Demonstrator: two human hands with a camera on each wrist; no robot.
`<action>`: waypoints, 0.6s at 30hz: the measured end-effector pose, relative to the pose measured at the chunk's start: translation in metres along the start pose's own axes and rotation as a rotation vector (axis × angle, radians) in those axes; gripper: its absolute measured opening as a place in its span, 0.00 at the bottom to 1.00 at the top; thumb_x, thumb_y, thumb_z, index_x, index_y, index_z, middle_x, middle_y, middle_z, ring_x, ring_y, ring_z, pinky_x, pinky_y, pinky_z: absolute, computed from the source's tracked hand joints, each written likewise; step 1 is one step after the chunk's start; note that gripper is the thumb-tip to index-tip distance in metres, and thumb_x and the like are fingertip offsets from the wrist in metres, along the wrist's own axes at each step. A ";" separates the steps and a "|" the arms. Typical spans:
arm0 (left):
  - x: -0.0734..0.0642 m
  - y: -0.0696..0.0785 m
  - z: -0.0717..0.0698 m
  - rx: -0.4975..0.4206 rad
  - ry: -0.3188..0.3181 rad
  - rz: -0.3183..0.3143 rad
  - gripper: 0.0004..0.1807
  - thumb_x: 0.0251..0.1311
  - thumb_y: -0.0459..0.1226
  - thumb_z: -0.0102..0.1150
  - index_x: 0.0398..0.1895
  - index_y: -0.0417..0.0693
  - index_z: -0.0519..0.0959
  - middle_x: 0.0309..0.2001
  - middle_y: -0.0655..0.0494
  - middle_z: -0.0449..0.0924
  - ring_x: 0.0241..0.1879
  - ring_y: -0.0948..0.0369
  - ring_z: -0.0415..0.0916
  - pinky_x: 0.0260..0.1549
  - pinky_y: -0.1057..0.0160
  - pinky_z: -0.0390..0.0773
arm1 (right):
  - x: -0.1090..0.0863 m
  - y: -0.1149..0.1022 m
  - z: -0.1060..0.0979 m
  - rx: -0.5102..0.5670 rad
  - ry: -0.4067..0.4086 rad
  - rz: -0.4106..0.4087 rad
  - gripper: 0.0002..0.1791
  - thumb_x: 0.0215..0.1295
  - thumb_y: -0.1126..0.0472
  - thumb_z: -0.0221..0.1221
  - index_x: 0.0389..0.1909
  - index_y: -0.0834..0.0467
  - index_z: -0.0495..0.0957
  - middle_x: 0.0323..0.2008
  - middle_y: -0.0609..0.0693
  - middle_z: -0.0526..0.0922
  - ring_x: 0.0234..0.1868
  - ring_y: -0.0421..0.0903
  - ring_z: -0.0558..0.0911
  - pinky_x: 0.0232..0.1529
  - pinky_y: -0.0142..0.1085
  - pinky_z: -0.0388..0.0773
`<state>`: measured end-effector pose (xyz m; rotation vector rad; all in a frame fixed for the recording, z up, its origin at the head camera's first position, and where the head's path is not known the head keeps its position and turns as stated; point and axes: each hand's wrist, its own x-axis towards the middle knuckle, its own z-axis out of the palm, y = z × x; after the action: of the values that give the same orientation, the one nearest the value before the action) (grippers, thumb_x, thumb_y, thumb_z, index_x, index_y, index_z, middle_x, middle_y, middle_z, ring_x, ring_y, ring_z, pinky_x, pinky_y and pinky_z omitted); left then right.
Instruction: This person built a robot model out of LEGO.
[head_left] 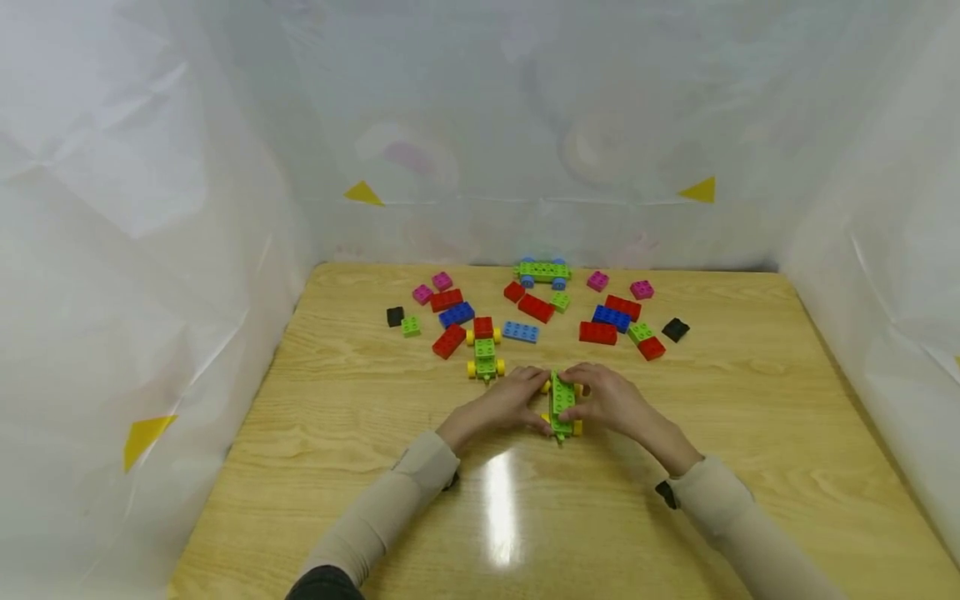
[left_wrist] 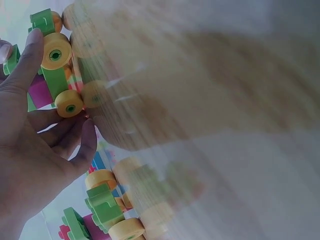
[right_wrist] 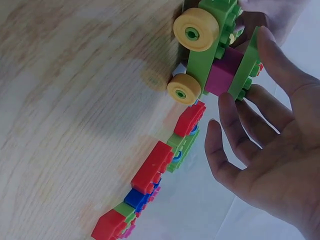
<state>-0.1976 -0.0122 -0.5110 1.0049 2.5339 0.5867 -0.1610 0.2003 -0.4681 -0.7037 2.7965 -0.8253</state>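
Note:
A green toy wheeled base with yellow wheels stands on the wooden table, a magenta brick on top of it. Above the magenta brick lies a long green brick. My right hand pinches this long brick by its ends, thumb at one end and fingers at the other. From the left side, my left hand grips the wheeled base, its thumb and fingertips spread along the yellow wheels. Left of my hands sits a second green wheeled car, also with yellow wheels, carrying a red brick.
Loose bricks spread across the table's far half: a light blue brick, dark blue brick, red brick and black piece among several others. A green base with blue wheels stands by the back edge. White sheeting surrounds the table.

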 end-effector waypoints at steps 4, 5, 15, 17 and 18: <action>0.000 0.000 0.002 -0.005 -0.007 -0.001 0.56 0.48 0.63 0.65 0.75 0.45 0.53 0.72 0.50 0.57 0.70 0.55 0.54 0.65 0.55 0.61 | -0.003 0.001 0.001 0.019 0.006 -0.002 0.35 0.49 0.50 0.73 0.57 0.63 0.77 0.56 0.60 0.78 0.44 0.52 0.81 0.45 0.48 0.79; 0.000 0.000 0.002 -0.003 -0.006 -0.003 0.56 0.48 0.63 0.65 0.75 0.45 0.53 0.72 0.50 0.57 0.70 0.55 0.55 0.65 0.54 0.61 | -0.003 0.001 0.002 0.024 0.009 -0.004 0.35 0.49 0.51 0.73 0.58 0.62 0.77 0.56 0.60 0.78 0.45 0.53 0.81 0.45 0.48 0.79; 0.000 -0.001 0.001 0.005 0.003 0.001 0.55 0.49 0.61 0.66 0.75 0.44 0.54 0.71 0.50 0.58 0.70 0.55 0.55 0.64 0.55 0.62 | -0.006 0.006 0.008 0.054 0.044 -0.030 0.35 0.52 0.51 0.71 0.60 0.62 0.74 0.59 0.59 0.75 0.57 0.59 0.74 0.58 0.58 0.68; 0.000 -0.001 0.001 0.002 0.002 0.005 0.55 0.49 0.61 0.65 0.75 0.44 0.54 0.72 0.50 0.58 0.70 0.55 0.55 0.64 0.55 0.62 | -0.007 0.007 0.008 0.061 0.044 -0.035 0.35 0.53 0.52 0.71 0.61 0.62 0.74 0.59 0.59 0.75 0.57 0.59 0.74 0.58 0.58 0.67; 0.000 -0.001 0.001 0.001 0.001 0.006 0.55 0.49 0.61 0.65 0.75 0.43 0.54 0.72 0.50 0.57 0.70 0.55 0.55 0.65 0.55 0.62 | -0.007 0.007 0.008 0.062 0.041 -0.039 0.35 0.53 0.52 0.70 0.61 0.62 0.73 0.60 0.59 0.74 0.57 0.58 0.74 0.58 0.58 0.67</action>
<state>-0.1979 -0.0124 -0.5124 1.0130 2.5330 0.5884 -0.1555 0.2048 -0.4789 -0.7415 2.7881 -0.9398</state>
